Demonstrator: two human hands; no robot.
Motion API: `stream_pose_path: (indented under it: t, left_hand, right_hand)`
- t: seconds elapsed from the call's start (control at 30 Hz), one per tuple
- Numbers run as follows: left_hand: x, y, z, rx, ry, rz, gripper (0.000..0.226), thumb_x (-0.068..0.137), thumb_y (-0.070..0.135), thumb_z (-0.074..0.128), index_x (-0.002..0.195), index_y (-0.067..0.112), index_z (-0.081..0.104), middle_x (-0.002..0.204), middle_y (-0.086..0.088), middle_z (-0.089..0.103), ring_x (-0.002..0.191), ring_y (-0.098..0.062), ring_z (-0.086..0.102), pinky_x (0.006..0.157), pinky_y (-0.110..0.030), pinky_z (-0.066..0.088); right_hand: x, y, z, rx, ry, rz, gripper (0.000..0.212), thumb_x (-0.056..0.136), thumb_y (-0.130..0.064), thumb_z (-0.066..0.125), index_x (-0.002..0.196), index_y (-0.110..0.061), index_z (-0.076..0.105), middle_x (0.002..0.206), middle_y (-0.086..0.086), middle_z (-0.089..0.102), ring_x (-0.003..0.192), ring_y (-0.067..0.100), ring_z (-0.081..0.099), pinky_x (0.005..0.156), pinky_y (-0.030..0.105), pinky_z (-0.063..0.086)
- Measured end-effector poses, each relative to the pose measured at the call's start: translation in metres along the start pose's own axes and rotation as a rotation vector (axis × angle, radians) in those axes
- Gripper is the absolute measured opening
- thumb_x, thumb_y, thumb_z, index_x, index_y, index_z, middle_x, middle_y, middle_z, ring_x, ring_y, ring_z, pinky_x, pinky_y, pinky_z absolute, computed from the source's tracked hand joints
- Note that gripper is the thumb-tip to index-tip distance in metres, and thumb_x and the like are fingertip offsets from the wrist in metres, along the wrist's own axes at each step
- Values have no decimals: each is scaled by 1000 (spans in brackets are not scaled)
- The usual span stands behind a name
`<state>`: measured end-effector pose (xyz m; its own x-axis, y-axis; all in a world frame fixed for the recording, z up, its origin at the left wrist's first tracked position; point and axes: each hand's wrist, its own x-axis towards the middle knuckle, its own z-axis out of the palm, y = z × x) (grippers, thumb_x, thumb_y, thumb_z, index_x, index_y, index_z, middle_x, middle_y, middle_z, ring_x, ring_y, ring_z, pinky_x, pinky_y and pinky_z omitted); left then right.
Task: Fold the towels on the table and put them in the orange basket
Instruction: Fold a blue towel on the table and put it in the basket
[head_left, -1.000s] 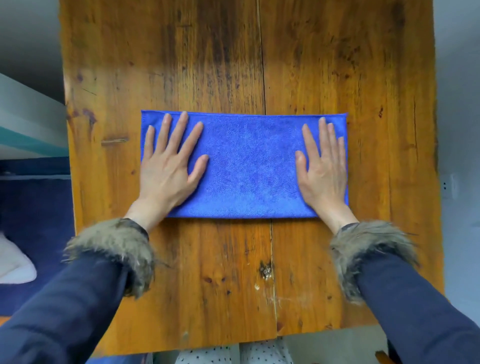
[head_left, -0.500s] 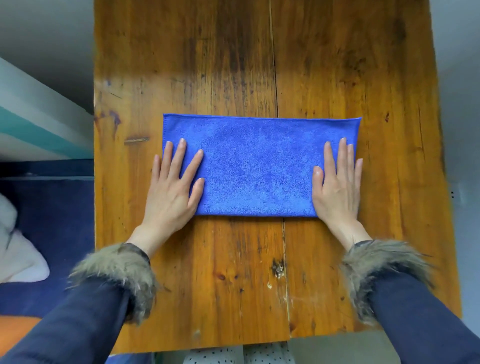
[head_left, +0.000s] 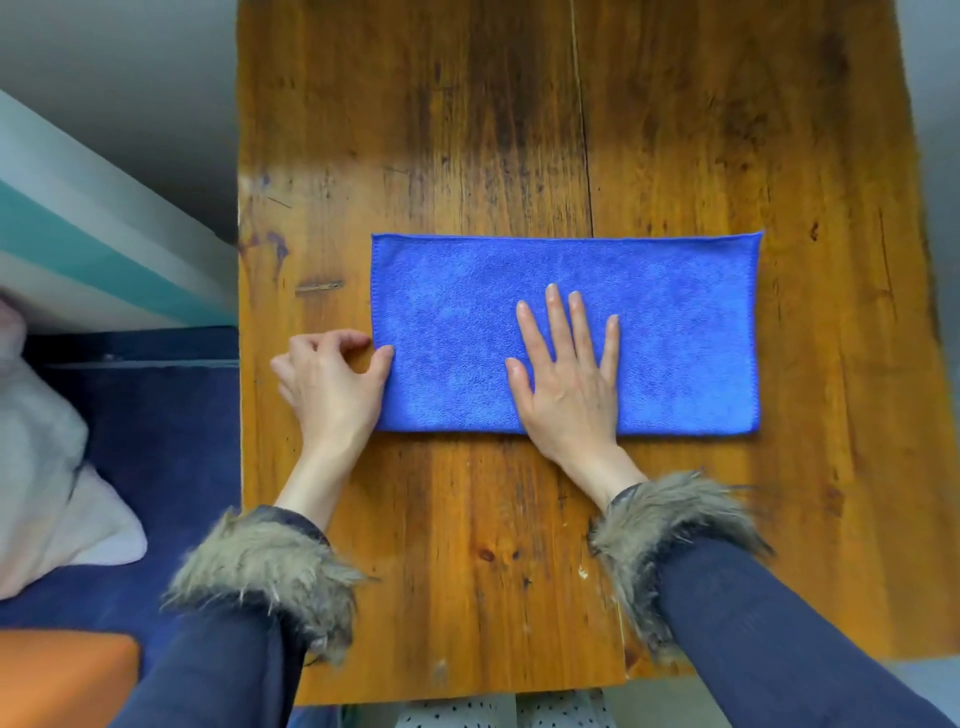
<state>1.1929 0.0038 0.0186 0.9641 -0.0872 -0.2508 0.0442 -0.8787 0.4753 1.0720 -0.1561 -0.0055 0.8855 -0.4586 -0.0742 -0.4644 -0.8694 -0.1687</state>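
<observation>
Right now your blue towel (head_left: 675, 332) lies flat on the wooden surface (head_left: 467, 130), folded into a long rectangle with its long edges running side to side. Your right hand (head_left: 569, 384) rests palm down on the towel's middle, toward the near edge, fingers straight and slightly spread, pressing the cloth down. Your left hand (head_left: 332, 384) sits at the towel's left short edge, mostly on bare wood; its fingers are curled and the thumb tip lies on top of the cloth at that edge. That grip looks like a pinch on the towel's left edge, though you cannot see whether the fingers have got under the cloth.

Both of your arms wear dark sleeves with furry cuffs (head_left: 265, 566). Off the surface to your left, low in the view, an orange object (head_left: 62, 675) shows at the corner; only a part of it is visible, so you cannot tell whether it is the basket. Beside it is a dark blue area (head_left: 156, 441) with something pale (head_left: 47, 467) lying on it.
</observation>
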Motion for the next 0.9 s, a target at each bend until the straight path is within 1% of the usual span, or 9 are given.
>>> stream_pose_path:
  t: [0.13,0.23,0.37,0.47,0.6,0.7,0.77,0.83,0.9]
  left_hand:
    - [8,13,-1,117,-103,-67,29,83,33,62,105,15,67,120,-15,51,118,-35,35,96,-39,31]
    - [10,16,-4,131,-126,-4,20,81,28,60,93,12,65,109,-16,57,106,-36,45,85,-38,35]
    - [7,12,-9,-8,-131,100,12,83,19,60,85,13,50,85,-5,58,77,-24,49,65,-27,29]
    - [10,13,-16,-194,-206,-32,8,82,13,62,88,13,56,71,4,57,69,-17,51,56,-24,30]
    - [14,19,-30,-550,-424,-295,21,87,-1,57,107,1,59,87,-11,60,81,-21,56,70,-31,46]
    - [10,28,-42,-660,-545,-303,24,89,-5,52,112,0,58,99,-15,62,89,-21,61,79,-35,54]
    - [6,35,-51,-698,-590,-290,28,89,-6,52,114,4,58,103,-16,59,92,-22,60,84,-40,52]
    - [0,45,-60,-710,-613,-267,30,88,-7,53,112,8,59,101,-14,59,88,-19,63,82,-39,54]
    - [-9,59,-67,-711,-635,-239,29,87,-8,54,108,11,59,95,-10,61,81,-14,65,78,-35,56]
  right_hand:
    - [1,-1,2,-30,5,5,56,92,-41,32,144,-20,35,153,9,27,142,29,23,113,57,10]
    - [0,-1,3,-40,-9,5,56,93,-41,31,144,-21,34,154,8,26,143,28,22,114,57,10]
    - [-1,-2,2,-37,-13,9,55,92,-41,32,144,-21,35,153,8,27,142,28,23,113,58,12]
    - [0,-2,3,-50,-18,11,55,93,-42,31,144,-21,34,153,8,27,142,28,23,113,57,12]
    - [-1,-2,3,-62,-43,9,56,93,-43,29,145,-22,33,154,7,26,143,27,22,113,58,11]
    - [0,-3,-2,-63,-94,10,56,94,-44,29,146,-22,30,155,7,23,143,28,19,113,57,7]
    - [1,-1,-7,-32,-159,-9,58,96,-45,31,148,-23,22,157,6,13,145,26,9,114,55,-2]
    - [2,6,-14,41,-200,-54,60,96,-43,34,149,-25,14,159,3,4,146,23,-2,113,50,-11]
    - [-1,17,-26,187,-193,-105,59,96,-35,41,149,-24,18,158,3,6,146,21,-1,115,45,-8]
